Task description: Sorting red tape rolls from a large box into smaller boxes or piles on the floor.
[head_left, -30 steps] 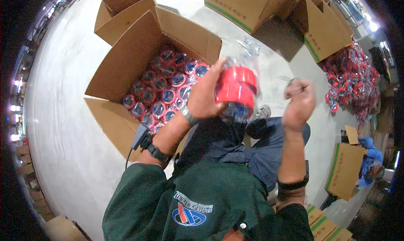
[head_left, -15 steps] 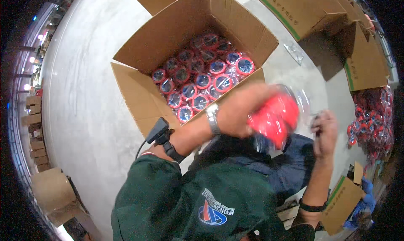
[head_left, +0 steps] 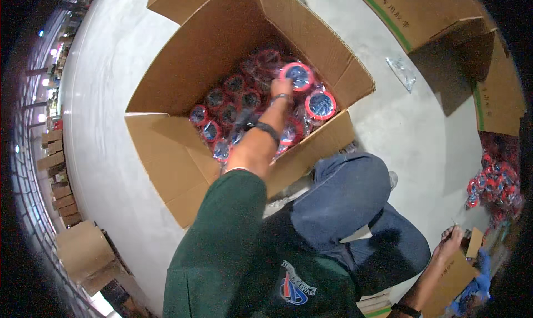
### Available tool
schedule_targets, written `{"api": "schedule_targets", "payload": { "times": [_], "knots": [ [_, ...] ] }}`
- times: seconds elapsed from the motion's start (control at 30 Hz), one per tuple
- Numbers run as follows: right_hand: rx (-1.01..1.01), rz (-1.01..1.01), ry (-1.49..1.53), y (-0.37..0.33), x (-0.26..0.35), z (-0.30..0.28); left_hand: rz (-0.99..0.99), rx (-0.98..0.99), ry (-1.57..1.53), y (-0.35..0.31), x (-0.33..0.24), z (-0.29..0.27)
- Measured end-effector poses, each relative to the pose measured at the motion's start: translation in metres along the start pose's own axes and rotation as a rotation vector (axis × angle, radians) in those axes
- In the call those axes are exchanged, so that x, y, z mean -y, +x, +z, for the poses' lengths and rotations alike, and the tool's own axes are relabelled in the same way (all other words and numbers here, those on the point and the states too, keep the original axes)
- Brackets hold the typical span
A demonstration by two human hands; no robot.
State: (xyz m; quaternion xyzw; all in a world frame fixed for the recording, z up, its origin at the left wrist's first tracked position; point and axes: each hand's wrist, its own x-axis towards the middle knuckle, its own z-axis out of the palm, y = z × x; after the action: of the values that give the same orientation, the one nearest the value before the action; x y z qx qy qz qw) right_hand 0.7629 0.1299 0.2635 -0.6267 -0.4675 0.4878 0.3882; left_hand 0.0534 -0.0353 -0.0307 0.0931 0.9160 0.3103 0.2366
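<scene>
A large open carton [head_left: 317,32] stands in front of me, with rows of red tape rolls [head_left: 210,131] in clear wrap and dark blue centres inside it. My left hand [head_left: 282,88] reaches down into the carton, its fingers closed on the near edge of one red tape roll [head_left: 298,76] at the far right part of the rows. The fingertips are partly hidden. Far off to the lower right, my right hand [head_left: 451,243] is closed beside a small carton [head_left: 456,279]. What it holds, if anything, is too small to make out.
More cartons stand at the upper right [head_left: 422,12] and right [head_left: 498,90]. A pile of wrapped red rolls [head_left: 496,184] lies at the right. A clear plastic bag [head_left: 402,73] is on the floor. Blue cloth [head_left: 480,279] shows at the lower right. My bent knee [head_left: 355,179] is near the carton.
My left hand has moved from above my lap, where it held a blurred red wrapped bundle, into the carton with a roll. The right hand has gone down and to the right.
</scene>
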Motion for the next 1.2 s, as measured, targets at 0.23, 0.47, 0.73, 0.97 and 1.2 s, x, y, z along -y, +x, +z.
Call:
{"api": "schedule_targets", "payload": {
  "times": [0.23,0.47,0.73,0.97,1.2],
  "knots": [
    [-0.021,0.076,-0.018,0.013,0.003,0.037,-0.165,-0.044,0.043,-0.043,-0.037,0.027],
    [0.060,0.099,-0.113,0.016,0.017,0.059,0.250,-0.192,-0.163,-0.054,-0.044,-0.065],
    [0.125,0.128,-0.147,0.016,0.014,0.063,-0.106,0.279,0.564,0.062,-0.021,-0.092],
    [0.135,0.094,-0.176,0.014,0.017,0.075,-0.129,0.361,0.533,0.074,0.014,-0.075],
    [0.099,0.103,-0.195,0.008,0.021,0.072,-0.120,-0.049,0.207,0.008,0.022,-0.145]
  ]
}}
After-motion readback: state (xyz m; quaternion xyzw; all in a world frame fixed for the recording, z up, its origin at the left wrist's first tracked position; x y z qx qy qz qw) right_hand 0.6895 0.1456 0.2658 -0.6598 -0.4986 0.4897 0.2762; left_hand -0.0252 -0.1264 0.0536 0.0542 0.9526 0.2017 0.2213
